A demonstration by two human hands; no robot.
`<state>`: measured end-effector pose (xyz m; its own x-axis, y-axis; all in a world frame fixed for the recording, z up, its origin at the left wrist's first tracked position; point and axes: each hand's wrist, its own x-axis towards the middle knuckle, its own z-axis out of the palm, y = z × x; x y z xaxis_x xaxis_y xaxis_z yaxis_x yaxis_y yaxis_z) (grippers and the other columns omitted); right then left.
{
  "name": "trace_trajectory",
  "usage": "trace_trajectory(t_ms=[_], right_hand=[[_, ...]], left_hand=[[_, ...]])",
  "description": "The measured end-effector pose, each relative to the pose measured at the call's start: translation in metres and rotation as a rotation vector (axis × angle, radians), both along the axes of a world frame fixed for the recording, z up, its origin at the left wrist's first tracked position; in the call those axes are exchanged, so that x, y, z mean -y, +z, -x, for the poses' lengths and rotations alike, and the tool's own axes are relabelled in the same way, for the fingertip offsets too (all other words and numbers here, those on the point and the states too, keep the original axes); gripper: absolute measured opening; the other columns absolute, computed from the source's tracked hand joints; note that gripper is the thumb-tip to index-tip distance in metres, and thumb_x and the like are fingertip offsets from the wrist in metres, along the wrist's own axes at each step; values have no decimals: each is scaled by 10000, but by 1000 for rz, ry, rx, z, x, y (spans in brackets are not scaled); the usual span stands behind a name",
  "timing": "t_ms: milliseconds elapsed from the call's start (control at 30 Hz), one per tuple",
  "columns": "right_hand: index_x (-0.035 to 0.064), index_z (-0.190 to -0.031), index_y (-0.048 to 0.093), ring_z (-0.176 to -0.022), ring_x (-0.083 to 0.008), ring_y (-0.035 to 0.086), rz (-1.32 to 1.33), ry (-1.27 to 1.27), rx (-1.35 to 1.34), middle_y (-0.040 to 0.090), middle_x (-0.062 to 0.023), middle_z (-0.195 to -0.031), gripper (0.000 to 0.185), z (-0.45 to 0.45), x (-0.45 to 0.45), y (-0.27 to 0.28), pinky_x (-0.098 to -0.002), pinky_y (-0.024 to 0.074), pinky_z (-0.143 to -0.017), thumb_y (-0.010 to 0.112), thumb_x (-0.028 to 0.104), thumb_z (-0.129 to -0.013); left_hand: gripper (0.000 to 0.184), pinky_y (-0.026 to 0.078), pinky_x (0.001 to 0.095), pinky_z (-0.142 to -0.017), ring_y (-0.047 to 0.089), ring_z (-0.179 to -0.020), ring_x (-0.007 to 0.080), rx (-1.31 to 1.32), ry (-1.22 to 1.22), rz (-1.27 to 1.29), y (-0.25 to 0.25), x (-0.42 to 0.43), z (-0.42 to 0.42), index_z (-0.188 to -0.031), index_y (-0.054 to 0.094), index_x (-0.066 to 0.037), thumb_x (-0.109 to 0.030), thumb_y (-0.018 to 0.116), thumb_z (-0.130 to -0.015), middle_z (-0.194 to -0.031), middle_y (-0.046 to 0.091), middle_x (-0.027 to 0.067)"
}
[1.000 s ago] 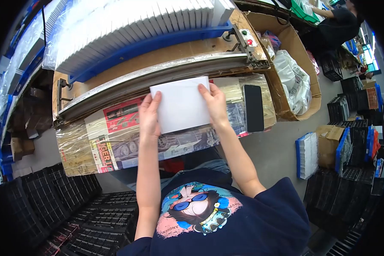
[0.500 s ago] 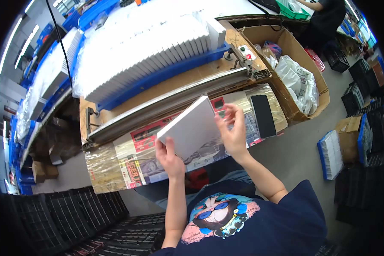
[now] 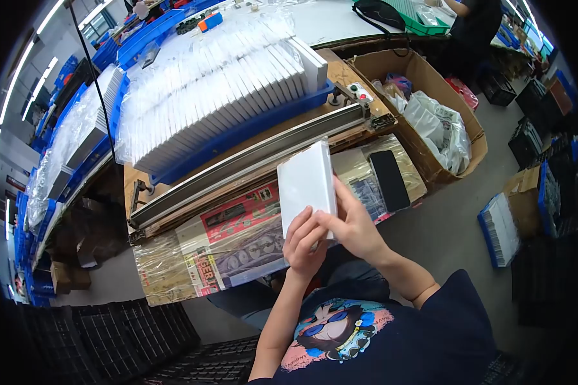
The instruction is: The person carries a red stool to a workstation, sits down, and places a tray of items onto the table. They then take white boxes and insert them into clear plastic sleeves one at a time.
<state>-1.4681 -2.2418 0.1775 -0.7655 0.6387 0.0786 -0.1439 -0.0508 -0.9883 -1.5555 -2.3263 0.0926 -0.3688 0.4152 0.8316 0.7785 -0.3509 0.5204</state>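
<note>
A flat white box [image 3: 306, 183] is held up between both hands, tilted over the taped cardboard work surface [image 3: 237, 221]. My left hand [image 3: 305, 242] grips its lower end, with fingers laid over the near face. On the right edge, my right hand [image 3: 353, 223] is closed around the side of the box, its thumb reaching toward the left fingers. Beyond the box runs a long metal bar sealer [image 3: 250, 163]. A black phone [image 3: 390, 181] lies on the cardboard to the right of my right hand.
A blue tray [image 3: 237, 131] packed with a row of white boxes [image 3: 218, 96] stands behind the bar. At the right is a cardboard carton [image 3: 459, 96] holding plastic bags [image 3: 437, 128]. Black crates [image 3: 96, 333] stand lower left. Another person [image 3: 475, 29] is at the far right.
The white box has moved right and turned more upright. My right hand, apart from the box's face before with fingers raised, now closes on its right edge. My left hand has shifted right.
</note>
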Motion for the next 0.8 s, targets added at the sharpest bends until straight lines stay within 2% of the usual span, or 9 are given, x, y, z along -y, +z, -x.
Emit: trace_trajectory(t_ms=[100, 200, 267, 333, 400, 467, 533, 633, 800], right_hand=[[-63, -1400, 277, -1159, -172, 490, -1, -99, -97, 481, -145, -1290, 548, -4, -16, 8, -281, 383, -979, 474, -20, -890], [-101, -1339, 386, -1223, -196, 466, -295, -392, -96, 459, -189, -1353, 451, -7, -61, 33, -274, 340, -1027, 452, -7, -903], [-125, -1312, 404, -1174, -196, 506, -474, -525, -152, 503, -203, -1304, 422, -1, -97, 57, -274, 370, -997, 433, 0, -909], [-76, -1297, 454, -1040, -156, 582, -689, -632, -158, 591, -183, -1200, 394, 23, -138, 70, -268, 444, -889, 443, 13, -914], [-39, -1272, 498, -1040, -292, 615, -1086, -770, -125, 598, -223, -1171, 382, 56, -186, 73, -309, 465, -860, 472, 46, -900], [23, -1271, 517, -1050, -371, 578, -1093, -728, -53, 574, -207, -1197, 383, 92, -218, 73, -385, 465, -885, 472, 81, -894], [46, -1273, 524, -923, -321, 633, -1284, -748, -18, 611, -200, -1115, 384, 126, -244, 68, -383, 488, -776, 479, 86, -894], [38, -1271, 511, -974, -387, 581, -1278, -580, 273, 591, -201, -1136, 397, 158, -253, 65, -443, 468, -833, 455, 98, -882], [33, -1264, 505, -1004, -376, 577, -1336, -453, 505, 578, -179, -1173, 399, 198, -290, 16, -446, 459, -862, 434, 142, -887]], left_hand=[[330, 460, 450, -953, 581, -1097, 362, -31, -90, 23, 9, -2, 8, -979, 629, -103, -16, 764, -691, -1137, 622, 143], [284, 430, 496, -975, 550, -1142, 377, -66, 52, 70, 16, 5, 21, -995, 630, -68, -13, 727, -734, -1183, 590, 188], [245, 474, 408, -921, 580, -1104, 333, 73, 104, 122, 0, 15, 30, -991, 639, -58, 49, 659, -772, -1183, 586, 184], [229, 488, 362, -878, 605, -1057, 300, 239, 91, 155, -11, 25, 34, -990, 642, -40, 72, 613, -793, -1142, 606, 176], [221, 490, 350, -861, 614, -1029, 286, 276, 131, 200, -21, 33, 33, -985, 646, -30, 83, 582, -806, -1117, 616, 169], [271, 521, 330, -790, 634, -974, 274, 287, 150, 236, -24, 38, 30, -992, 646, -28, 127, 522, -807, -1109, 619, 157], [258, 523, 315, -768, 641, -937, 257, 350, 150, 283, -39, 41, 27, -992, 650, -21, 114, 514, -820, -1097, 623, 150], [251, 526, 301, -740, 654, -886, 237, 395, 121, 266, -47, 43, 27, -996, 651, -23, 106, 518, -827, -1076, 629, 150], [214, 529, 273, -718, 657, -819, 189, 404, 98, 265, -48, 41, 30, -987, 637, 12, 112, 524, -835, -1063, 627, 148]])
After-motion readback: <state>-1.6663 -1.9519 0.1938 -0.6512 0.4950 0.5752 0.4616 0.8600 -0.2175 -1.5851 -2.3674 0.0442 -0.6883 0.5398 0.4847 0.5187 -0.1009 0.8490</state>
